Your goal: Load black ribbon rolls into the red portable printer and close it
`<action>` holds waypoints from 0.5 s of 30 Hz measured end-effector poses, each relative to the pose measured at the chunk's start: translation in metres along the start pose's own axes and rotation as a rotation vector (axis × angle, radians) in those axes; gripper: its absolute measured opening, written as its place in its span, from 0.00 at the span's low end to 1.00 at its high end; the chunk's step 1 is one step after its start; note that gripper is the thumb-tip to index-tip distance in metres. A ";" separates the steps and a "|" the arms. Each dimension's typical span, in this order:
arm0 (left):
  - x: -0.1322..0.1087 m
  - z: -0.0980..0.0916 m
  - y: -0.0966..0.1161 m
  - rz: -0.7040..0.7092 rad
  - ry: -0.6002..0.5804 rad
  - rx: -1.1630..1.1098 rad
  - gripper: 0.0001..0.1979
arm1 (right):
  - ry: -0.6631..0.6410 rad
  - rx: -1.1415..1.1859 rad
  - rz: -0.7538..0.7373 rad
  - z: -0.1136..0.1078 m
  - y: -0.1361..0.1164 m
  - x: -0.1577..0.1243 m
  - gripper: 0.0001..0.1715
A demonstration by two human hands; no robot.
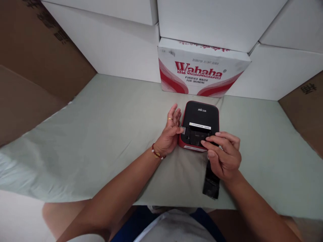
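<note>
A small black device with a red casing point(200, 116) lies on the pale green cloth, its near end showing an open black slot under a white label strip. My left hand point(171, 132) rests against the device's left side, fingers stretched up and thumb touching its edge. My right hand point(224, 154) has its fingers curled, with the fingertips pressing at the slot on the device's near right corner. A black strip or pouch point(211, 183) lies on the cloth under my right hand and reaches toward me.
The pale green cloth point(101, 141) covers the work surface. A white "Wahaha" water carton point(202, 72) stands just behind the device, among stacked white boxes point(118, 50). Brown cardboard boxes point(37, 60) flank the left and right sides.
</note>
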State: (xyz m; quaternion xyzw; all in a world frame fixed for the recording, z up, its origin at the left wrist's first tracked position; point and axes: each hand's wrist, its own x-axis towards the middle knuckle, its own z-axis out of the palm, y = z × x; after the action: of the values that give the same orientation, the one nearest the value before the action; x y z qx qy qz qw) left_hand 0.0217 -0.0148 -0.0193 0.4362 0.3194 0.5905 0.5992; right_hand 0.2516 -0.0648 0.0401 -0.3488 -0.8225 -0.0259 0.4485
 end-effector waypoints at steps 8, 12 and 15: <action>0.000 0.002 -0.009 0.057 0.041 0.082 0.41 | -0.014 -0.056 -0.011 -0.003 -0.006 0.007 0.14; -0.001 0.007 -0.011 0.036 0.044 0.006 0.35 | -0.126 0.085 0.205 -0.019 -0.005 0.039 0.17; 0.002 0.009 -0.012 0.025 0.040 -0.055 0.36 | -0.261 0.007 0.401 -0.020 0.012 0.073 0.17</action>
State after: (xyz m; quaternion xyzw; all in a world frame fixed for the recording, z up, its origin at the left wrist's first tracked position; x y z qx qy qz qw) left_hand 0.0352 -0.0137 -0.0260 0.4118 0.3095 0.6151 0.5969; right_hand 0.2476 -0.0227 0.1036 -0.5039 -0.7879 0.1118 0.3359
